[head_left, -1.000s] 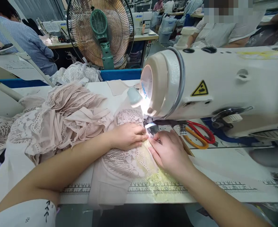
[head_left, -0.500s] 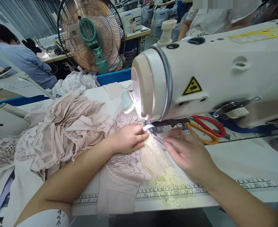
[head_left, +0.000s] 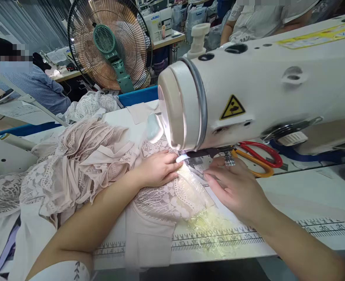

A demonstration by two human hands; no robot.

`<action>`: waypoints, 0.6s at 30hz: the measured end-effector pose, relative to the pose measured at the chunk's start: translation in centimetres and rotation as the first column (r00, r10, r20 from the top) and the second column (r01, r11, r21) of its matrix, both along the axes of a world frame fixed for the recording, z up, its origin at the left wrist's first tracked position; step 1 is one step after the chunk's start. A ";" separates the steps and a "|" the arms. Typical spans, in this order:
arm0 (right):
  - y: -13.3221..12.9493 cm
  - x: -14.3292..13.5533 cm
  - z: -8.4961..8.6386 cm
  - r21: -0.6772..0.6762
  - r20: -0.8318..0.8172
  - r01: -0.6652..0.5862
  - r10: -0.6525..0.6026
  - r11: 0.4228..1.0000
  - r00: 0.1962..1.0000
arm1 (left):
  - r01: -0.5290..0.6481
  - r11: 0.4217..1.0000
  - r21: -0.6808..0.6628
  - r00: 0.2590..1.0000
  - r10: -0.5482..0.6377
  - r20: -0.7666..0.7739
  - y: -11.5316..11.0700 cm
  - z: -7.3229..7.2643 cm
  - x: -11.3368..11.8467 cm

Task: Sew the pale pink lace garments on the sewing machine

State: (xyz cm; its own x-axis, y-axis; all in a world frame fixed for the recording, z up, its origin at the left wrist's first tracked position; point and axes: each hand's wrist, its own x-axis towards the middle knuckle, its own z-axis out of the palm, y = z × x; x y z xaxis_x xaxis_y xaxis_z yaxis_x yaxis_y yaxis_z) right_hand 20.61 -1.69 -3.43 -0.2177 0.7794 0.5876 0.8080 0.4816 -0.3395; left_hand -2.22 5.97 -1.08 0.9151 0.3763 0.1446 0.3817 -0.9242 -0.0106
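My left hand (head_left: 159, 168) lies flat on a pale pink lace garment (head_left: 157, 205), its fingers stretched out towards the needle area. Beneath the lit head of a sewing machine (head_left: 225, 93), the fingertips almost reach a small white piece (head_left: 182, 157). My right hand (head_left: 236, 185) is at the right of the needle area, thumb and forefinger pinched by a thin metal guide (head_left: 196, 171). Whatever lies between those fingertips is too small to make out. Clear, shiny film with yellowish bits (head_left: 210, 222) spreads from the garment's right edge over the table.
A heap of pink lace pieces (head_left: 84, 156) lies left of my left arm. Red-handled scissors (head_left: 263, 153) and an orange handle (head_left: 256, 168) sit behind my right hand. A ruler strip (head_left: 213, 239) runs along the front edge. Beyond stand a large fan (head_left: 110, 47) and two people.
The whole view has shifted slightly, with the machine appearing a little further left. Both hands keep nearly the same places and poses at the garment and guide.
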 end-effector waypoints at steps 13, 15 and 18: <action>-0.5 -0.2 0.7 -0.004 0.025 -0.007 0.007 1.000 1.000 | -0.211 0.977 0.013 0.975 0.211 -0.069 0.3 0.1 -0.3; -0.9 -0.2 1.2 0.037 0.020 -0.035 0.034 0.999 0.999 | -0.213 0.977 0.027 0.976 0.214 -0.038 -0.2 0.6 -0.3; -2.0 -0.2 1.7 -0.016 0.009 -0.115 0.116 0.993 0.993 | -0.163 0.986 0.013 0.986 0.164 -0.041 -1.5 1.5 0.2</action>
